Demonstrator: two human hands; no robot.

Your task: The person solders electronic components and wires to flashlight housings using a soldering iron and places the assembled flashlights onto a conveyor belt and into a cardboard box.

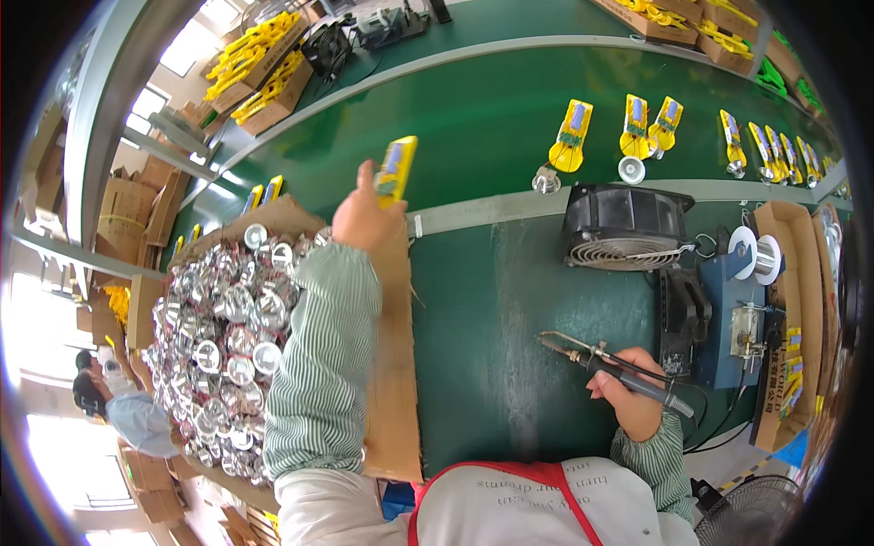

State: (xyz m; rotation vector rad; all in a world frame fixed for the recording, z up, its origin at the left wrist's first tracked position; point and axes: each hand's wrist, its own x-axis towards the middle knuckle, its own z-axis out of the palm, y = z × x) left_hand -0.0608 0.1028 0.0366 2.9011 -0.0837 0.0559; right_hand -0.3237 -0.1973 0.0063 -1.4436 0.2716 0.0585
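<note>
My left hand [367, 218] is stretched out over the far part of the bench, its fingers closed on a yellow plastic housing [397, 168] with a bluish cell and a green circuit board inside. My right hand [630, 391] grips a soldering iron [628, 380] by its dark handle; a thin metal feed tube runs along the iron, and its tip points left over the green bench mat [473, 364]. Under my left forearm sits a cardboard box [393, 400] heaped with shiny silver lamp reflectors [232, 337] and thin wires.
Beyond the bench edge, several yellow housings [570, 136] with reflectors lie on a green belt [482, 100]. A black fan [628, 227], a solder spool [767, 257] on a blue feeder [728, 318] and a narrow carton [785, 423] stand right. Another person [141, 423] sits far left.
</note>
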